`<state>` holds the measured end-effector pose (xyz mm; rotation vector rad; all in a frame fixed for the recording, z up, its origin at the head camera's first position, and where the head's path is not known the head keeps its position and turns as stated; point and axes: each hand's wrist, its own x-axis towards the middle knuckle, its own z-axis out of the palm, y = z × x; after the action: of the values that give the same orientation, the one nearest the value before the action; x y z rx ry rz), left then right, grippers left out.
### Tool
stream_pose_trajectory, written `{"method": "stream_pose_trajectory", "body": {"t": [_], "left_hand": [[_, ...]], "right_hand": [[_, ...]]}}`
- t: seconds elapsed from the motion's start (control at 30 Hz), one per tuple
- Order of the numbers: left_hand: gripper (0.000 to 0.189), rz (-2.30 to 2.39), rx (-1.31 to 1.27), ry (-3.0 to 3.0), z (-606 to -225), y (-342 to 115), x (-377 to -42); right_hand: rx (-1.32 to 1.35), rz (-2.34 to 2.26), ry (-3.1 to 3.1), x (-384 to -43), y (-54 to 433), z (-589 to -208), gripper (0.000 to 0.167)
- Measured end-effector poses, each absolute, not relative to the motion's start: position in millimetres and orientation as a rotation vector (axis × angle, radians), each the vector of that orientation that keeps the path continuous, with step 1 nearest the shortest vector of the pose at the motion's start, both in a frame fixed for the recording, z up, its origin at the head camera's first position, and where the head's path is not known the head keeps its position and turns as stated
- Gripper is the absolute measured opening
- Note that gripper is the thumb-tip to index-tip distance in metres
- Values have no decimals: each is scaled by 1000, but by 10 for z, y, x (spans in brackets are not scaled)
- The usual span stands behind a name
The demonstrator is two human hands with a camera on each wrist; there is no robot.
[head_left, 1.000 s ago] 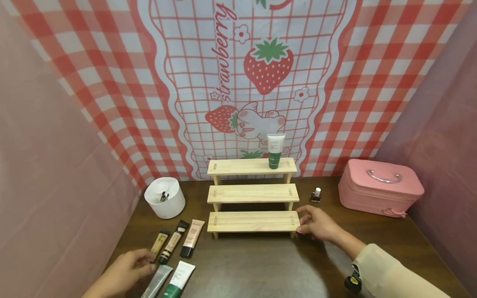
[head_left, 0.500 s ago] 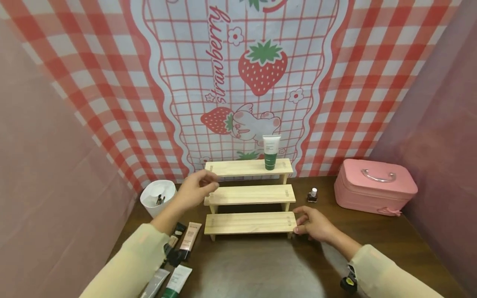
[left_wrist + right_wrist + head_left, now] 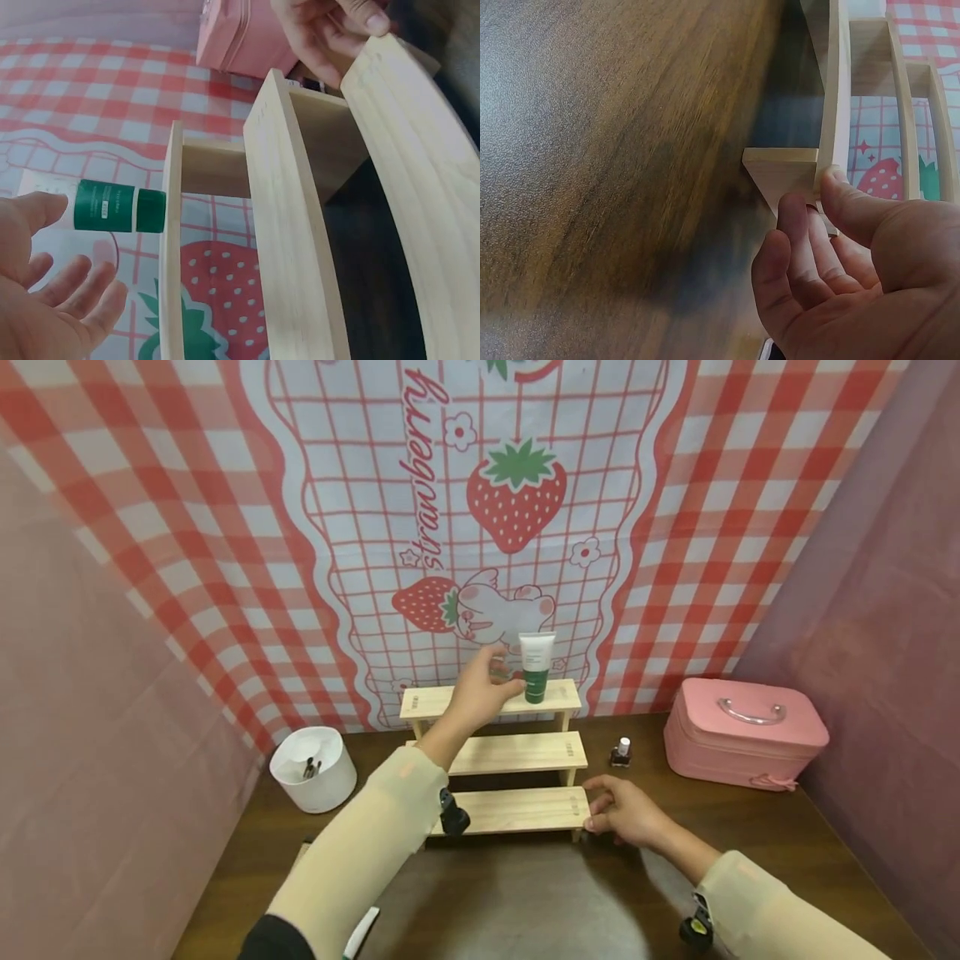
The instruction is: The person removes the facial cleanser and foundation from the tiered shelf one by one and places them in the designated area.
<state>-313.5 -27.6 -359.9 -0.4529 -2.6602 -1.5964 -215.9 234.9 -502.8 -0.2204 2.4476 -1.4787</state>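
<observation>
A white and green squeeze tube (image 3: 536, 667) stands on its cap toward the right end of the top step of a three-step wooden display stand (image 3: 517, 753). My left hand (image 3: 483, 689) is just left of the tube, thumb and fingers spread around its side. In the left wrist view the thumb overlaps the tube's white part (image 3: 56, 191); whether it touches is unclear. My right hand (image 3: 628, 812) grips the right end of the lowest step, thumb on the board (image 3: 840, 90) and fingers curled beside the support.
A white round holder (image 3: 315, 777) with brushes is at the left. A small nail polish bottle (image 3: 621, 752) and a pink case (image 3: 746, 731) stand right of the stand. My left sleeve mostly hides tubes on the left, one white end (image 3: 362, 933) showing.
My left hand has gone from beside the tubes at the lower left, up and right across the stand, to the standing tube. My right hand stays at the lowest step.
</observation>
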Motion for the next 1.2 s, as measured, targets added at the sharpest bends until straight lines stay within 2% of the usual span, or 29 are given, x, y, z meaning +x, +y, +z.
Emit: {"method": "stream_pose_trajectory", "body": {"t": [0.3,0.73,1.2], "left_hand": [[60,-1595,-348,-2663,-3553,-127,-3298],[38,-1566,-361,-2651,-3541,-82,-3336],[33,-1645,-424,-2584,-3538,-146,-3255]], "right_hand": [[-203,-1462,2465,-2171,2351,-5003,60],[-249,-1490,2418,-2149,2342,-5031,58],[-242,-1479,2433,-2136,2346,-5030,59]]}}
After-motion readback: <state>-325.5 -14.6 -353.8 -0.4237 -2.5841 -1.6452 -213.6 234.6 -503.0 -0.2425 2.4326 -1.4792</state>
